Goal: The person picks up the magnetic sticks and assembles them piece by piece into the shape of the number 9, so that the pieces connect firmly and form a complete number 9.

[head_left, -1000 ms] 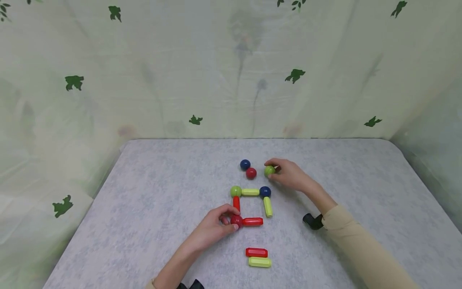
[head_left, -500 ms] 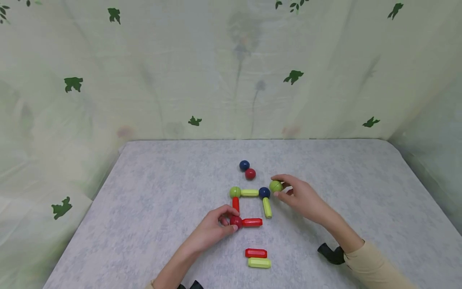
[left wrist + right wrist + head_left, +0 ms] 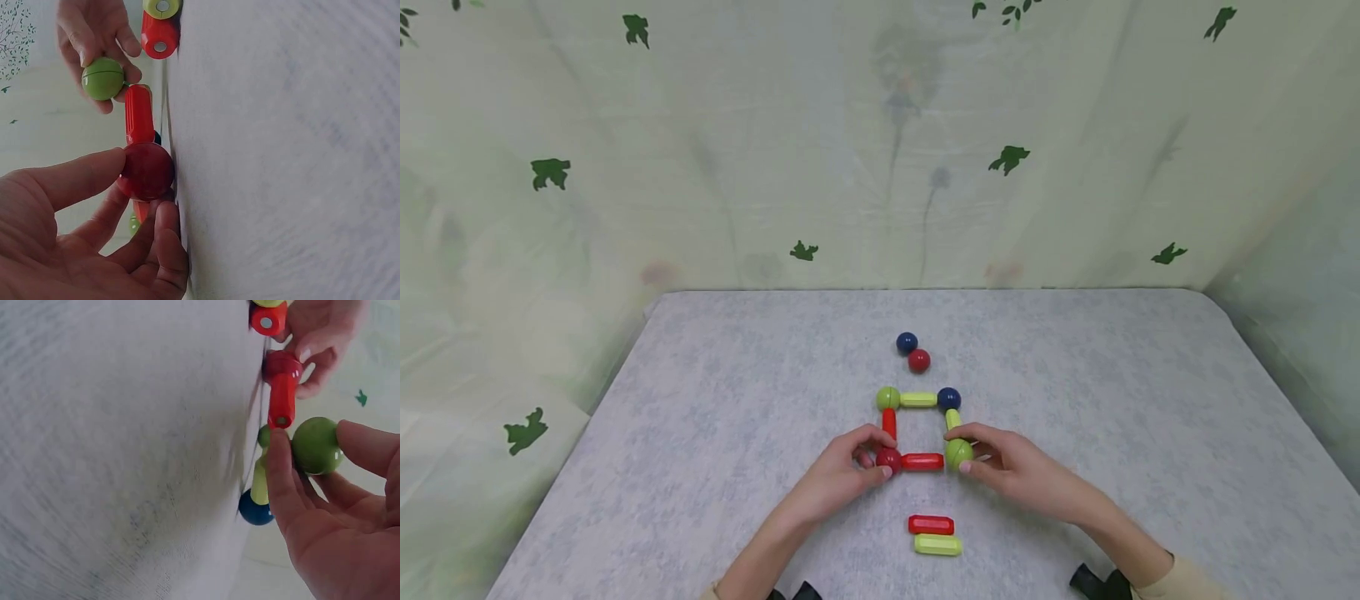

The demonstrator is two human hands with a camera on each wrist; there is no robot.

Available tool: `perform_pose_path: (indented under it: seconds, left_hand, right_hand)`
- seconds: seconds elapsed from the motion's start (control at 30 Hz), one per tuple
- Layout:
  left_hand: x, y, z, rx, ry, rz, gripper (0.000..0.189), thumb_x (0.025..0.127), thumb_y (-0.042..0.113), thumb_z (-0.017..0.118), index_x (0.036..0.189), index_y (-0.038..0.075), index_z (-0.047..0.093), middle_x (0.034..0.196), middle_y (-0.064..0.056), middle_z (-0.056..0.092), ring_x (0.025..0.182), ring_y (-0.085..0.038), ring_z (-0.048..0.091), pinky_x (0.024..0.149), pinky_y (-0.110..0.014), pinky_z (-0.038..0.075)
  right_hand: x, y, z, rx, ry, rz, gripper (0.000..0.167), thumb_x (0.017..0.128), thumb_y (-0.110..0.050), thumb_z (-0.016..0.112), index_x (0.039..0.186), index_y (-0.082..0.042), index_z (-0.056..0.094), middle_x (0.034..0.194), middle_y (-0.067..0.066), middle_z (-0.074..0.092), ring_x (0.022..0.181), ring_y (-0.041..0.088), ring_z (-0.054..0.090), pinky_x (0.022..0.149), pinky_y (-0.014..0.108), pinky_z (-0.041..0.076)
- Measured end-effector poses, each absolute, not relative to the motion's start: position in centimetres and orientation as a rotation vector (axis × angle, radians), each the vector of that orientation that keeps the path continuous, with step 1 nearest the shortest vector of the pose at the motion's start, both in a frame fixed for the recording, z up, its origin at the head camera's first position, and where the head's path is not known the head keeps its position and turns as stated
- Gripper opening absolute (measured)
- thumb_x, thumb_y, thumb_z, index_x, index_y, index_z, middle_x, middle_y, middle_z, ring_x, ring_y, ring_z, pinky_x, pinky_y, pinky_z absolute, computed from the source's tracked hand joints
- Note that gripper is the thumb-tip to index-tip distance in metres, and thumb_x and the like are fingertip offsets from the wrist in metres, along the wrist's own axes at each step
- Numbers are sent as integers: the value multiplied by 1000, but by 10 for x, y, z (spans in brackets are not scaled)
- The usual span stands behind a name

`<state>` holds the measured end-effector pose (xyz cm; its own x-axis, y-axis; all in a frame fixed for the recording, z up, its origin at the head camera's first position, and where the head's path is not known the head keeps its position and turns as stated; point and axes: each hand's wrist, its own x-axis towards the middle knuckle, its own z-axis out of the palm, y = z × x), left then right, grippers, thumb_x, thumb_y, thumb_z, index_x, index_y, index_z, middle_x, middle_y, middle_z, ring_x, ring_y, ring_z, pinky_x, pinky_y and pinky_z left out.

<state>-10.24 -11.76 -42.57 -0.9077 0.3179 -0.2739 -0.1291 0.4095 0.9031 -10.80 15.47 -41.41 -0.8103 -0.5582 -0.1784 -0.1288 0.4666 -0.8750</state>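
My left hand (image 3: pixel 850 460) grips a dark red ball (image 3: pixel 147 171) at the near left corner of a square made of balls and rods. From that ball one red rod (image 3: pixel 922 462) runs right and another red rod (image 3: pixel 889 422) runs back to a green ball (image 3: pixel 887 397). A yellow-green rod (image 3: pixel 918 400) links this to a blue ball (image 3: pixel 949 398). My right hand (image 3: pixel 1022 467) pinches a second green ball (image 3: pixel 317 445) between thumb and fingers, close to the free end of the right-running rod. In both wrist views this ball sits higher off the table than the rods.
Behind the square lie a loose blue ball (image 3: pixel 907 342) and a loose red ball (image 3: pixel 919 360). In front of it, a red rod (image 3: pixel 931 524) and a yellow-green rod (image 3: pixel 937 545) lie side by side on the grey table (image 3: pixel 737 375). A patterned cloth (image 3: pixel 715 150) hangs behind.
My right hand has carried the green ball from beside the loose red ball towards me, to the square's near right corner. The left hand has stayed on the dark red ball.
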Motion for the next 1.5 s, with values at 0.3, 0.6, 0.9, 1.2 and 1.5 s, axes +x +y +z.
perform_pose_path:
  seconds: [0.3,0.6,0.9,1.2,1.5]
  left_hand:
    - [-103,-118,-425,180,2269,1514,28,88,5,69,115,10,64,100,-6,58,86,-23,50,67,-32,43]
    - [-104,-118,-426,148,2254,1517,29,88,5,69,116,10,63,100,-6,57,87,-23,50,68,-32,44]
    - [-104,-118,-426,134,2248,1515,30,88,6,70,116,10,63,98,-7,57,87,-23,50,67,-32,43]
    - [-104,-118,-425,125,2235,1516,29,88,6,69,116,10,63,97,-7,56,87,-23,49,68,-33,43]
    - [-105,-118,-425,137,2237,1525,29,88,6,69,116,9,63,99,-7,57,87,-23,50,68,-32,43]
  right_hand:
    - [-103,147,-415,-588,2372,-1196,37,97,-18,64,133,-13,58,120,-3,59,103,17,58,87,35,51]
    - [-102,145,-414,-597,2399,-1158,37,94,-14,68,130,-13,59,119,-3,60,101,16,59,85,37,53]
    - [-103,147,-418,-585,2410,-1159,37,91,-10,70,127,-15,61,115,-7,60,99,13,59,85,31,52]
    - [-105,149,-420,-531,2508,-1147,31,90,-5,69,118,-17,65,109,-11,63,96,10,61,83,31,52]
    - [-128,143,-420,-268,2641,-1197,21,90,-11,71,110,-9,66,93,-4,66,83,12,61,75,29,53]
